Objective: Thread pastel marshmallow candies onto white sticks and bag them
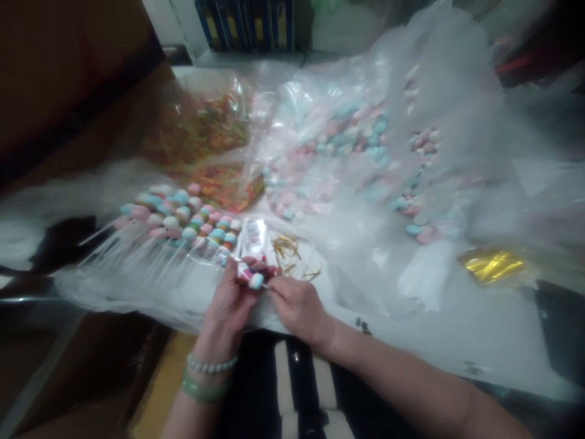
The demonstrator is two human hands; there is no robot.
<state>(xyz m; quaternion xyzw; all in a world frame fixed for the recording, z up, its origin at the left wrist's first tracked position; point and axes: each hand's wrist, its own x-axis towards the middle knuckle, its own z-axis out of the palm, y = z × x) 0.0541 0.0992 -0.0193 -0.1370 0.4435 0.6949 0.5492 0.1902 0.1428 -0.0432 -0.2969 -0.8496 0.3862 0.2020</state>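
Note:
Near the table's front edge, my left hand (233,299) holds a small candy skewer (249,277) in a clear wrapper. A pale blue and white piece shows at its lower end. My right hand (295,305) pinches the thin stick at that end, close to my left fingers. To the left lies a pile of candy skewers (171,222) in pink, blue and white, their white sticks pointing toward the front. A stack of clear wrappers (256,238) sits just behind my hands. Gold twist ties (287,253) are scattered right of the wrappers.
Behind are a bag of orange and green candies (205,140) and large clear bags of pastel candies (338,140). A gold packet (491,265) lies at the right. A cardboard box (68,79) stands at the back left.

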